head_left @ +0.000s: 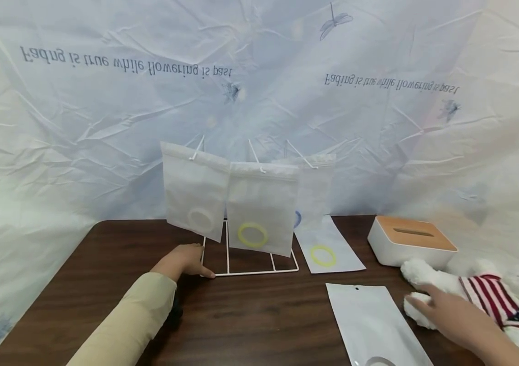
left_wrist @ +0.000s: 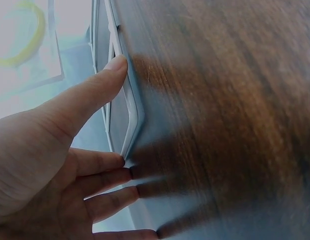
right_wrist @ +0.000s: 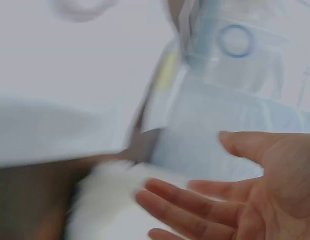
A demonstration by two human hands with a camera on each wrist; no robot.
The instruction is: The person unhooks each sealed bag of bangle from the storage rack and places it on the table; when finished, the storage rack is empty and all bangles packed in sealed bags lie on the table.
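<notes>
My left hand rests at the left front corner of a white wire rack. In the left wrist view its thumb presses the base wire, and the straight fingers reach the corner and the tabletop. Three translucent pouches hang from the rack's hooks: one with a pale ring, one with a yellow ring, one with a blue ring. My right hand, fingers apart and holding nothing, is beside a white plush toy in a striped shirt; whether they touch I cannot tell.
A flat pouch with a yellow ring lies right of the rack. Another white pouch lies nearer, between the hands. A white tissue box with a wooden lid stands at the back right. Printed fabric hangs behind the dark wooden table.
</notes>
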